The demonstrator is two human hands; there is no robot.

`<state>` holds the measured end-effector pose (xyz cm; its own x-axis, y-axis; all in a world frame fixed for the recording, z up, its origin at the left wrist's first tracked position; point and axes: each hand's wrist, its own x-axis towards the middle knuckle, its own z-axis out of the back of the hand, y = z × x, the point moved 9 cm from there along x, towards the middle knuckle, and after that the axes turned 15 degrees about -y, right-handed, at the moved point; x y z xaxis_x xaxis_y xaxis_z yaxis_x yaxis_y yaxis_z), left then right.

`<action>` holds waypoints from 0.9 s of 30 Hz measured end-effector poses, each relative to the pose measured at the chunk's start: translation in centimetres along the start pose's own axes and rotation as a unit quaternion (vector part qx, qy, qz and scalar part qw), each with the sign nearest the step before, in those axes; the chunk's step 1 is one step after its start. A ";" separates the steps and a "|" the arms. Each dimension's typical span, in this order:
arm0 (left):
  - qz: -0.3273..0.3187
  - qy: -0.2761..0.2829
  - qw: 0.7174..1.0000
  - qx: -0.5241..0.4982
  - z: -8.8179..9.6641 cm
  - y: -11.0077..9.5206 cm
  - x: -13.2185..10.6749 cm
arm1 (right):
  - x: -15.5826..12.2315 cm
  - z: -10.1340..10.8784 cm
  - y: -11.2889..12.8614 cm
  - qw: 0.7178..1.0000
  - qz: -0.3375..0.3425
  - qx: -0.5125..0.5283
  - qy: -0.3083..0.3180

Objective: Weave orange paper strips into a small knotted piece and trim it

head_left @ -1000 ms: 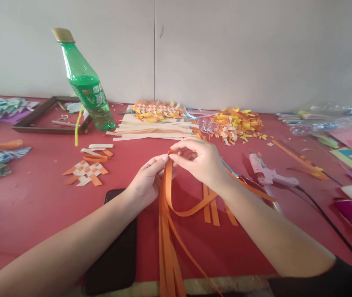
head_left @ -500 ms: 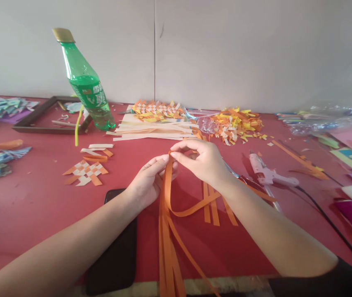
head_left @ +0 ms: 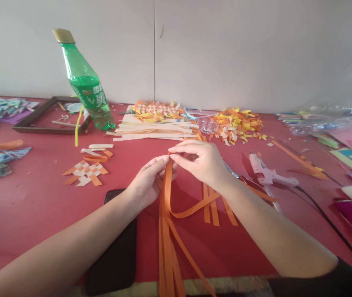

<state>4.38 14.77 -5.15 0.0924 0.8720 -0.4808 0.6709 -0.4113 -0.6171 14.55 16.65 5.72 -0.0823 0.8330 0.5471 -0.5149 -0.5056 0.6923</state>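
Several long orange paper strips (head_left: 167, 206) hang down from between my hands, past the table's front edge. One of them curves off to the right, under my right forearm. My left hand (head_left: 149, 177) is closed on the upper ends of the strips, thumb on top. With thumb and forefinger my right hand (head_left: 199, 161) pinches the strips at their top, where its fingertips meet the left thumb; the other fingers curl behind. More orange strips (head_left: 211, 206) lie on the table below my right wrist. A small woven orange and white paper piece (head_left: 86, 171) lies to the left.
A green bottle (head_left: 89, 95) stands beside a dark frame (head_left: 49, 131) at back left. White strips (head_left: 154, 132) and orange-yellow scraps (head_left: 238, 123) lie behind my hands. Right of them are a glue gun (head_left: 265, 171) and its cord. A black phone (head_left: 114, 255) lies under my left forearm.
My right hand's fingertips have shifted very slightly left at the top of the strips. Both hands keep their hold, and the rest looks the same.
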 end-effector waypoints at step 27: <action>0.044 -0.044 0.998 0.013 0.5 0.5 -0.3 | 2.8 5.9 -11.9 0.903 -0.137 -0.406 0.030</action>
<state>4.29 14.13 -5.64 0.0843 0.8055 -0.5866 0.6431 -0.4936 -0.5854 25.51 23.62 1.81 0.1093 0.9246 0.3648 -0.9768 0.0319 0.2118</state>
